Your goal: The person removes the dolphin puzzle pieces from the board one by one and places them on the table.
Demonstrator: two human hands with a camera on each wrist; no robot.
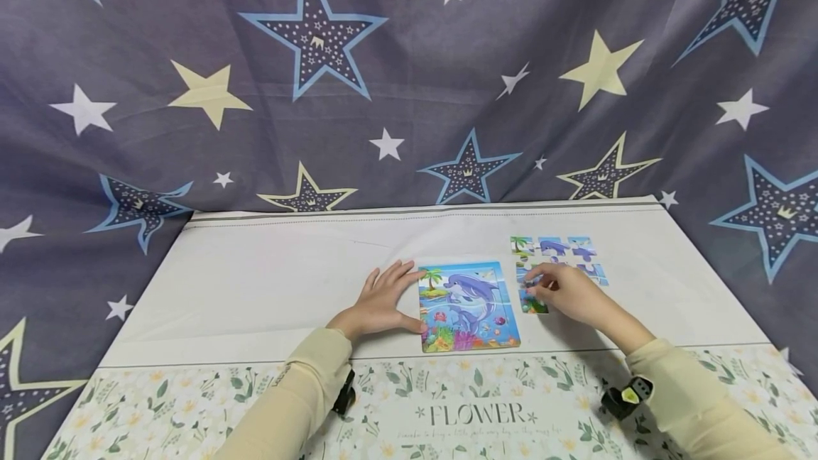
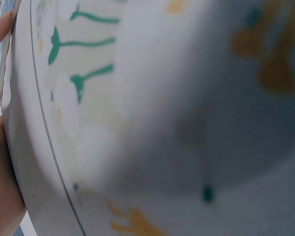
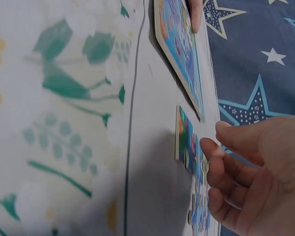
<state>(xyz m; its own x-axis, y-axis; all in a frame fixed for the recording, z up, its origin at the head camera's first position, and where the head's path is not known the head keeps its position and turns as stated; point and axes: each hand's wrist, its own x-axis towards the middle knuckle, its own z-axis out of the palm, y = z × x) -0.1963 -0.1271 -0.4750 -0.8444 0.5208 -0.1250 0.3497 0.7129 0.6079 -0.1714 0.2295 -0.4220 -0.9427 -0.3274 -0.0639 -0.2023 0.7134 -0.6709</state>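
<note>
A square dolphin puzzle board (image 1: 469, 307) lies flat, its picture showing a dolphin, a palm tree and coral. My left hand (image 1: 382, 302) is at its left edge, fingers spread, with the thumb by the lower corner and fingertips at the upper one. To the board's right lie several loose jigsaw pieces (image 1: 552, 247) in rough rows. My right hand (image 1: 569, 293) is over them, thumb and forefinger bent toward each other near the lower-left coral piece (image 1: 533, 302). In the right wrist view a gap shows between thumb and forefinger (image 3: 212, 147), with no piece in it. The hand hides some pieces.
The white table cover (image 1: 268, 282) has a floral band with the word FLOWER along the front. A dark curtain (image 1: 396, 84) with stars hangs behind the table. Dark wrist cameras (image 1: 629, 397) sit below both sleeves.
</note>
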